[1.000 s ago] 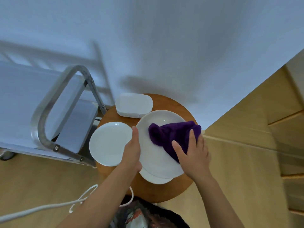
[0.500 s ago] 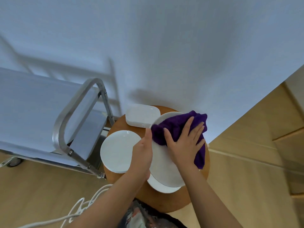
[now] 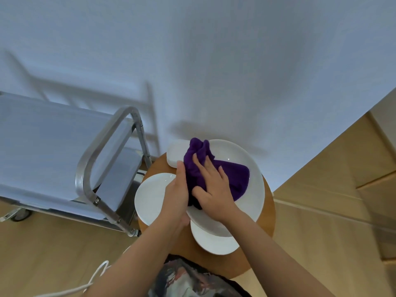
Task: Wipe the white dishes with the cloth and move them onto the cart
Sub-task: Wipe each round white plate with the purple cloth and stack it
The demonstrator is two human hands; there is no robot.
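1. Left hand [image 3: 175, 196] grips the large plate's [image 3: 246, 168] left rim, steadying it above the table's [image 3: 265, 239] far edge.
2. Right hand [image 3: 212, 185], fingers flat, presses the purple cloth [image 3: 233, 174] into it.
3. Cart [image 3: 42, 151] waits left.

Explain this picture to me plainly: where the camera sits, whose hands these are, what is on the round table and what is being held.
There is no machine here. The single camera is worn on a person's head and looks down at their own hands. The left hand holds the rim of a large white plate, which is lifted and tilted. The right hand presses a purple cloth flat against the plate to wipe it. On the round wooden table lie a second white plate, a third white plate partly under the held one, and a stack of white rectangular dishes at the back. The metal cart stands to the left.
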